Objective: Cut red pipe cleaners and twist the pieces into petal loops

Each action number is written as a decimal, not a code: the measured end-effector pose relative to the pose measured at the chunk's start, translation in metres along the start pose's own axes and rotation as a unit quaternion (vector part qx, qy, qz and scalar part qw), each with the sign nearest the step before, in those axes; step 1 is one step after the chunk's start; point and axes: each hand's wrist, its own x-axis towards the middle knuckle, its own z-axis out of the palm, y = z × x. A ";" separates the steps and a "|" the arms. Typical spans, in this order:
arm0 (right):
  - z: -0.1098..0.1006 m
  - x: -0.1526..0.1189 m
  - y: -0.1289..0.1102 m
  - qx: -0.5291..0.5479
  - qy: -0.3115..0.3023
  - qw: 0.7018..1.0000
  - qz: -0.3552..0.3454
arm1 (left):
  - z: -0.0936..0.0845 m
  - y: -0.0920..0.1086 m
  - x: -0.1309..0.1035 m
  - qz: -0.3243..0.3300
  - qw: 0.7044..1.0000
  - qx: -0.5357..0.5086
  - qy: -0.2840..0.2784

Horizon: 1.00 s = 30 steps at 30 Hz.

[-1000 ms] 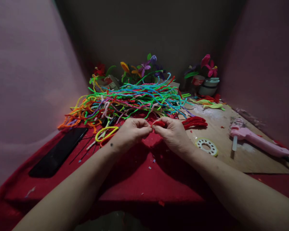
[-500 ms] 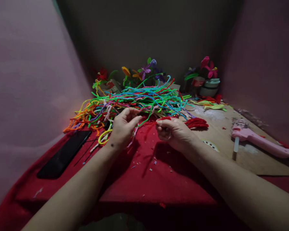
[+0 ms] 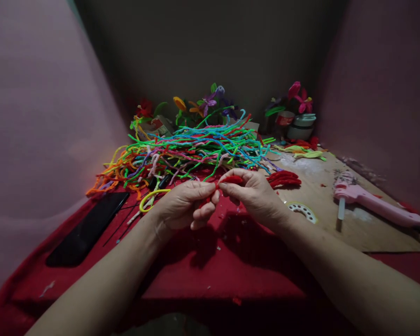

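A red fuzzy piece (image 3: 234, 179) is pinched between the thumb and fingers of my right hand (image 3: 250, 189). Right beside it, my left hand (image 3: 192, 200) closes thumb and fingers on the red piece's other end, and a bit of red shows under the thumb. Both hands meet above the red cloth (image 3: 231, 275). Behind them lies a large heap of colourful pipe cleaners (image 3: 203, 144). Several red looped pieces (image 3: 284, 179) lie just right of my right hand.
A black phone (image 3: 87, 228) and a yellow ring (image 3: 149, 200) lie at the left. On the brown board (image 3: 381, 240) at the right are a pink glue gun (image 3: 381, 203) and a white holed disc (image 3: 302, 211). Fuzzy flowers (image 3: 210, 102) stand at the back.
My left hand has moved right and down to meet my right hand and has closed on the red piece. More of the white holed disc shows.
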 end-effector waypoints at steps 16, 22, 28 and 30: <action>0.007 0.011 0.024 0.071 0.134 0.988 0.021 | -0.005 -0.009 0.007 0.314 0.590 0.669 0.325; 0.017 0.006 0.030 -0.001 0.018 0.999 0.038 | 0.021 0.036 0.027 0.324 0.715 0.524 0.330; 0.032 -0.012 0.029 -0.275 -0.196 0.938 -0.075 | 0.058 0.055 0.096 0.179 0.789 0.565 0.162; 0.033 -0.015 0.027 -0.305 -0.224 0.923 -0.075 | 0.062 0.050 0.121 0.152 0.772 0.599 0.151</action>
